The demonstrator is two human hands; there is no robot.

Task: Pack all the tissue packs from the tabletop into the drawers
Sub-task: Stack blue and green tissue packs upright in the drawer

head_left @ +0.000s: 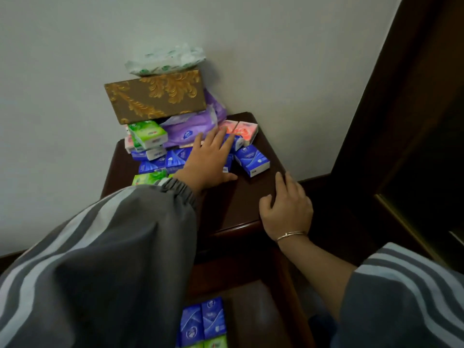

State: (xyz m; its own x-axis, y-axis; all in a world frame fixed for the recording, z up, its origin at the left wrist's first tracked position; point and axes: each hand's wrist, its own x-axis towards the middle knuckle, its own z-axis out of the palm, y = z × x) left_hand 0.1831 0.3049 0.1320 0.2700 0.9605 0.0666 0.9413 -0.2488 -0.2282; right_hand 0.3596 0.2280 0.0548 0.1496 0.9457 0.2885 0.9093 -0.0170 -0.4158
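Several small blue plastic-wrapped tissue packs (175,159) lie directly under and just left of your left hand (213,159). The hand is spread flat on top of them, fingers straight and slightly fanned, gripping nothing, with the thumb stretched out to the right and touching the dark brown wooden worktop (238,197). One more blue pack (252,160) sits just to the right of your fingers, apart from them. Two pink rose-printed packs (247,130) lie just beyond your fingertips, near the wall. To the left of the hand, a green-and-white pack (148,134) is perched on the heap beside a soft purple tissue bag (188,129), and another green pack (148,177) lies close to your wrist, partly hidden by the grey striped sleeve (113,247).

Beyond the hand, a brown box with gold leaf ornament (155,99) rests on the heap, and a white-and-green plastic pack (165,60) lies on top of it.

Your left arm reaches forward across the worktop from the lower left. Your right hand (286,207), with a thin metal bracelet (291,234) at the wrist, rests on the worktop's right edge, well apart from the packs. Its fingers are loosely bent and hold nothing.

Below your left forearm, the open drawer (251,310) holds blue and green packs (203,320) in a neat row.
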